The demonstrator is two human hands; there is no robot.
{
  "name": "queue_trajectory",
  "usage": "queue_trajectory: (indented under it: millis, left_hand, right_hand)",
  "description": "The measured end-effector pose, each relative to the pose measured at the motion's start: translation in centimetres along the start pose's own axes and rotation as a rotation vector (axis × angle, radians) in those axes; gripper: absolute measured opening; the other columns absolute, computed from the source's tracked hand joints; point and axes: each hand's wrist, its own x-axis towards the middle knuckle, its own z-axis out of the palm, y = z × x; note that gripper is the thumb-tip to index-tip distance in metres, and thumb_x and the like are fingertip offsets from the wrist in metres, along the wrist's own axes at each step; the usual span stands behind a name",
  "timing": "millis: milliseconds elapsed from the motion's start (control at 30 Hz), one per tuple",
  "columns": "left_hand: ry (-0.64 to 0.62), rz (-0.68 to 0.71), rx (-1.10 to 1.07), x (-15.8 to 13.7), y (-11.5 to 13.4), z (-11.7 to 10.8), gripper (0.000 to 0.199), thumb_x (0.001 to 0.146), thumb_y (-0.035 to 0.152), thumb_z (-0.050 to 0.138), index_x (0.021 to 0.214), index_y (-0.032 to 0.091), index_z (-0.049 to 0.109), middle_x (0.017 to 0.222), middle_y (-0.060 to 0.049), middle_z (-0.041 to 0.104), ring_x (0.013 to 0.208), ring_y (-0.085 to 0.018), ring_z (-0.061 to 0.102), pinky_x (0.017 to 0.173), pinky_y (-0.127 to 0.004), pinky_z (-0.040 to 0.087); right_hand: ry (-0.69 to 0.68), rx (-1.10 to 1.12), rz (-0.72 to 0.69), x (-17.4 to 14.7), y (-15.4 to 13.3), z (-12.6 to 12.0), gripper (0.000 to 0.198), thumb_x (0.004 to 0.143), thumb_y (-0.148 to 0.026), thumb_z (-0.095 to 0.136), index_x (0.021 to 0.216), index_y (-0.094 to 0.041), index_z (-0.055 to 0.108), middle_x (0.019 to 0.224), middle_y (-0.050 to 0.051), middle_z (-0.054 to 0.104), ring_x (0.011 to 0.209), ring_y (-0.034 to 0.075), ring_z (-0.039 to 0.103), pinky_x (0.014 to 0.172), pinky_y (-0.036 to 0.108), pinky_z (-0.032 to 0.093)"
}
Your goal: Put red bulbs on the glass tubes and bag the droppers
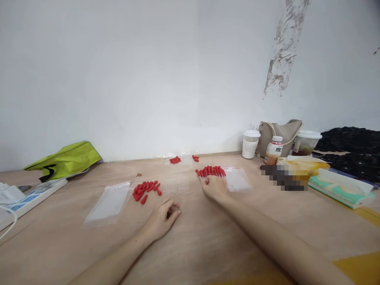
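My right hand (214,187) is at the near side of a row of droppers with red rubber bulbs (212,171). Its fingertips are pinched on the clear stem of the leftmost dropper (198,173). My left hand (164,217) rests on the table with fingers loosely curved and thumb apart, nothing in it. Just beyond it lie a row of clear thin tubes (175,186) and a loose pile of red rubber bulbs (144,190). Clear zip bags lie flat on either side, the left bag (109,202) and the right bag (238,180), partly under the droppers.
Near the wall, another clear bag holds red bulbs (175,160). A power strip (35,198) and a yellow-green bag (67,158) stand left. At right are a lidded cup (251,144), a bottle (273,151), a grey handbag (286,134) and a tissue pack (340,189).
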Motion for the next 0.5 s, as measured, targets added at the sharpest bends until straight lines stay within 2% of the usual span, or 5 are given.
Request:
queue_trajectory:
  millis: [200,500]
  left_hand:
    - [-0.006,0.006,0.001,0.0,0.1,-0.1,0.017,0.081,0.031,0.047,0.082,0.017,0.057,0.073,-0.001,0.052,0.065,-0.014,0.051,0.060,-0.025,0.041]
    - [-0.007,0.007,-0.016,-0.1,0.0,-0.2,0.016,0.081,0.030,0.047,0.082,0.018,0.057,0.075,-0.002,0.054,0.066,-0.014,0.052,0.061,-0.025,0.041]
  right_hand:
    - [-0.021,-0.106,0.072,1.5,-2.3,2.0,0.025,0.076,-0.027,0.042,0.073,-0.015,0.064,0.077,0.011,0.066,0.075,0.021,0.058,0.077,0.036,0.024]
    - [-0.038,-0.111,0.103,1.9,-2.1,2.9,0.026,0.075,-0.028,0.043,0.074,-0.013,0.064,0.078,0.014,0.065,0.075,0.022,0.059,0.080,0.038,0.021]
